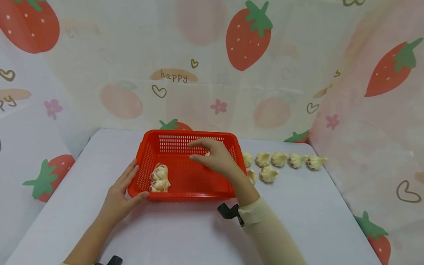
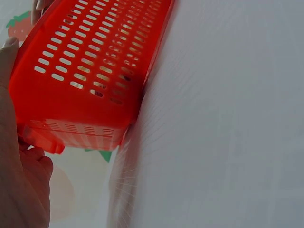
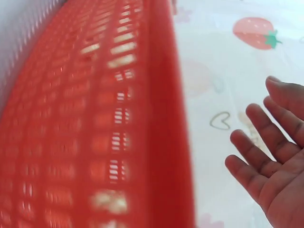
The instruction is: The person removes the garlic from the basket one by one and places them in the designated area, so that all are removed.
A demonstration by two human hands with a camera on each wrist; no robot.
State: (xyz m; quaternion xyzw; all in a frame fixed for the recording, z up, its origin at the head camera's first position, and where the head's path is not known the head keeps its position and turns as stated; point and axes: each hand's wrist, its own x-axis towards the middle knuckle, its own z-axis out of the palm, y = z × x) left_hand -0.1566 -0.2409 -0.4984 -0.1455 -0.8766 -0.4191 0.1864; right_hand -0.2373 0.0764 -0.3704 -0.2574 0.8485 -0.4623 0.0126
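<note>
A red plastic basket [image 1: 185, 195] stands on the table. My left hand [image 1: 117, 200] holds its front left corner, thumb at the front rim and fingers along the left side. Over the right part of the basket is my right hand [image 1: 216, 156], thumb and fingers apart and holding nothing; the right wrist view shows the same hand [image 3: 280, 161] with spread fingers above the rim. Garlic bulbs [image 1: 159, 178] lie at the left end inside the basket. A pale bit behind the right hand is mostly hidden.
Right of the basket, several garlic bulbs [image 1: 279, 159] lie in two rows on the white tabletop [image 1: 298, 217], a few partly covered by the basket and right arm. A strawberry-print cloth backdrop [image 1: 205, 92] rises behind the table and at both sides.
</note>
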